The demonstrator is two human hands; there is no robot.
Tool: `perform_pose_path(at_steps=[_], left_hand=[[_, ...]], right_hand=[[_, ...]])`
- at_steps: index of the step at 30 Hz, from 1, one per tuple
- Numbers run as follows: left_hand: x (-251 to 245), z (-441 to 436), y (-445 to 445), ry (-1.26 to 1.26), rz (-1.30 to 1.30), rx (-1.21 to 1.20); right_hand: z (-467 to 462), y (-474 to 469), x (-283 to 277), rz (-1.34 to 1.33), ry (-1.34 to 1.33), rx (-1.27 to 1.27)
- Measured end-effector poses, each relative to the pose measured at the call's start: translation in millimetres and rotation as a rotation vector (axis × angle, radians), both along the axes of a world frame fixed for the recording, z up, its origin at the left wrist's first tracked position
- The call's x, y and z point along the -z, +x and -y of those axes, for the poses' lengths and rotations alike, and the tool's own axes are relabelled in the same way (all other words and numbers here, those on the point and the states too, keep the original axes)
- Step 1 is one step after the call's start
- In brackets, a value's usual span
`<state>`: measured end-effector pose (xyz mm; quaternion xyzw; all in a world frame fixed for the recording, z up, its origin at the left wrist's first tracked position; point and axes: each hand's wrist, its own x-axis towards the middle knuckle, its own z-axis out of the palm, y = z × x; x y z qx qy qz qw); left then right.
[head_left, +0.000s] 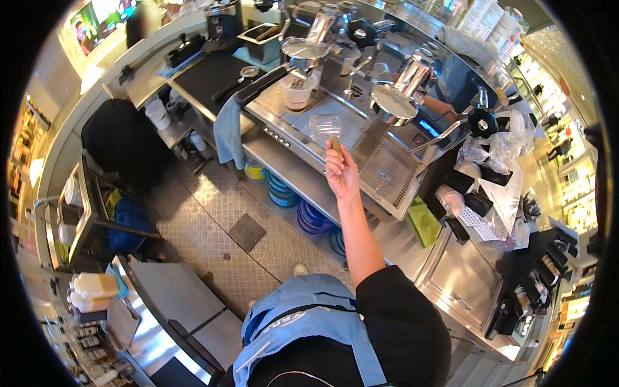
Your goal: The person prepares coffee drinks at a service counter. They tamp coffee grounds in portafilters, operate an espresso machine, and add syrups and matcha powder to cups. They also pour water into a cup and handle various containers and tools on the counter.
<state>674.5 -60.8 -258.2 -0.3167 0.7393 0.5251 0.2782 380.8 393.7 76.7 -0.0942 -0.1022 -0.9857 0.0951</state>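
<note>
My right hand (342, 169) reaches forward over the espresso machine's front edge. Its fingers are closed around the tan, wood-like handle (334, 143) of a small clear vessel (324, 126), held above the drip tray (355, 138). Left of the vessel, a clear cup (296, 94) with some brown liquid stands on the tray beneath the left group head (305, 51). A portafilter with a black handle (263, 86) is fitted there. The right group head (395, 102) stands over the tray on the other side. My left hand is out of view.
A blue cloth (229, 129) hangs over the counter edge. Another portafilter (237, 82) lies on the black mat (205, 80). To the right are a green cloth (424, 221) and stacked cups (449, 199). Large blue bottles (312, 215) stand below the machine. A black-covered object (125, 145) occupies the floor's left side.
</note>
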Motion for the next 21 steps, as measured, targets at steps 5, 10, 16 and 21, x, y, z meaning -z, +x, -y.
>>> perform_pose_path(at_steps=[5, 10, 16, 21], left_hand=[[3, -6, -57, -0.026, 0.01, 0.194], [22, 7, -122, -0.057, 0.008, 0.437], [38, 50, -211, -0.098, -0.064, 0.69], [58, 78, -258, -0.085, -0.15, 0.714]], right_hand=[[-8, -10, 10, 0.033, -0.312, -0.023], [0, 14, -39, 0.35, 0.795, 0.132], [24, 87, -178, 0.278, 1.617, 0.728], [-46, 76, -284, 0.555, 2.395, 1.495]])
